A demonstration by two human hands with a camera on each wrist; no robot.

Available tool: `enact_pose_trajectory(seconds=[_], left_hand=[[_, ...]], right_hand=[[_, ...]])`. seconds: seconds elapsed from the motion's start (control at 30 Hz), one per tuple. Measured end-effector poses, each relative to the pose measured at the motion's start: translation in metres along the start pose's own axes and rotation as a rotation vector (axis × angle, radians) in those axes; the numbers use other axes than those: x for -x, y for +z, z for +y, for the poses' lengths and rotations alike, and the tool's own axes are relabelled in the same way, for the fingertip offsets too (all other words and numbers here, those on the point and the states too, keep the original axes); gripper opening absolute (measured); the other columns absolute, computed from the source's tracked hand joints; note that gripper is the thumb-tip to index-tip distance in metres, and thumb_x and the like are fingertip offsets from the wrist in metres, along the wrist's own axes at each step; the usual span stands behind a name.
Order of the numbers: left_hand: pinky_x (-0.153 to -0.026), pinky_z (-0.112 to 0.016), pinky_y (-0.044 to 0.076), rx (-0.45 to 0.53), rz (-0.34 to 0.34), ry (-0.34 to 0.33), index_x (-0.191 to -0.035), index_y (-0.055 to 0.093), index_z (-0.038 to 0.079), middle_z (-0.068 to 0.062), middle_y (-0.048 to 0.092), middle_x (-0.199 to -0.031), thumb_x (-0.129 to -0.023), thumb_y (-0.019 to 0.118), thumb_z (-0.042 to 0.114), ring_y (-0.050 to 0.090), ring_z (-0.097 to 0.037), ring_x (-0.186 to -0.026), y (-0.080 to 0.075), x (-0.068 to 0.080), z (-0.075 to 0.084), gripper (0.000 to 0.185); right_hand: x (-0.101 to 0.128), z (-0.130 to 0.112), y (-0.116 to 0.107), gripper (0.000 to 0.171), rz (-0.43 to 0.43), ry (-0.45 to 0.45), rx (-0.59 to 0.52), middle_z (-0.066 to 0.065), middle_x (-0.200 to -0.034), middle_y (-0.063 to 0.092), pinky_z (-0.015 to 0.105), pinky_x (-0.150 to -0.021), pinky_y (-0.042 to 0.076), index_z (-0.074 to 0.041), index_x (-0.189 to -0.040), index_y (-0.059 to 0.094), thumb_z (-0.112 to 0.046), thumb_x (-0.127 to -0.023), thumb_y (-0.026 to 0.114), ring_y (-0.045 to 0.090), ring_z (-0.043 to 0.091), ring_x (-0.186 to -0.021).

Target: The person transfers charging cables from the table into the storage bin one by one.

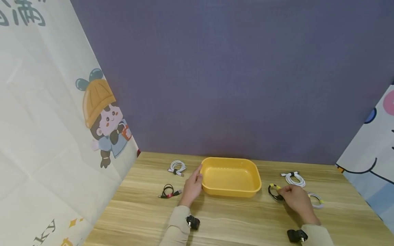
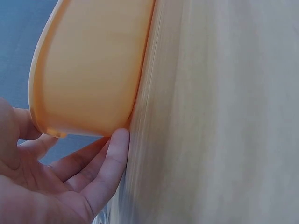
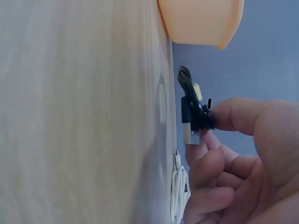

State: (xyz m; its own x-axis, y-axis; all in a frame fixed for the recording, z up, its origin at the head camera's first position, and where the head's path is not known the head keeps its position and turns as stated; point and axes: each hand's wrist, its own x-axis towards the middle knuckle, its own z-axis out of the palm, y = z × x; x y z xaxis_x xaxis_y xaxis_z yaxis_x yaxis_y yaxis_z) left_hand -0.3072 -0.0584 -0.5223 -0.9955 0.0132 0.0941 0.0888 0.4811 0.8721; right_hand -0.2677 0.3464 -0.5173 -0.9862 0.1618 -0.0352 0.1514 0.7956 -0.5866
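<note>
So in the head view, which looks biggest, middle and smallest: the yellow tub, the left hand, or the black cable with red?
1. Yellow tub
2. Left hand
3. Black cable with red

Left wrist view: the left hand (image 2: 51, 186) lies open, palm toward the camera, at the lower left. Its fingers (image 2: 114, 154) are extended; one fingertip touches the lower corner of the yellow tray (image 2: 93, 65) where the tray meets the wooden surface (image 2: 219, 116). The thumb sits behind the tray's rim. A blue-grey backdrop (image 2: 21, 42) shows past the tray's edge.
</note>
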Motion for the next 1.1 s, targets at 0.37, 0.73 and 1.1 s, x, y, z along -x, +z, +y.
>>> enact_pose_trajectory(seconds=[0.37,0.73,1.1], left_hand=[[-0.077,-0.036,0.048,-0.001,0.03,-0.001,-0.157,0.043,0.026,-0.012,0.069,-0.124,-0.11,0.042,0.026,0.053,-0.014,-0.065,0.007,-0.007,0.004,0.047],[-0.065,-0.033,0.045,0.005,0.042,-0.026,-0.158,0.041,0.031,-0.01,0.071,-0.105,-0.111,0.041,0.028,0.048,-0.013,-0.058,0.014,-0.013,0.007,0.047],[-0.064,-0.032,0.043,0.012,0.061,-0.034,-0.157,0.043,0.031,-0.012,0.071,-0.11,-0.11,0.042,0.027,0.047,-0.014,-0.059,0.022,-0.019,0.008,0.047]], right_hand=[[-0.013,-0.006,-0.004,0.03,0.104,-0.027,-0.067,0.006,-0.083,0.071,0.031,-0.059,0.042,-0.002,-0.1,0.071,-0.03,-0.098,0.062,0.056,0.016,-0.068],[-0.026,-0.015,-0.012,0.029,0.134,-0.079,-0.085,0.007,-0.084,0.07,0.031,-0.06,0.043,-0.001,-0.101,0.07,-0.028,-0.098,0.061,0.057,0.016,-0.07],[-0.041,-0.022,-0.019,0.028,0.123,-0.125,-0.088,0.006,-0.083,0.072,0.03,-0.057,0.044,-0.001,-0.103,0.071,-0.027,-0.099,0.061,0.059,0.015,-0.068]])
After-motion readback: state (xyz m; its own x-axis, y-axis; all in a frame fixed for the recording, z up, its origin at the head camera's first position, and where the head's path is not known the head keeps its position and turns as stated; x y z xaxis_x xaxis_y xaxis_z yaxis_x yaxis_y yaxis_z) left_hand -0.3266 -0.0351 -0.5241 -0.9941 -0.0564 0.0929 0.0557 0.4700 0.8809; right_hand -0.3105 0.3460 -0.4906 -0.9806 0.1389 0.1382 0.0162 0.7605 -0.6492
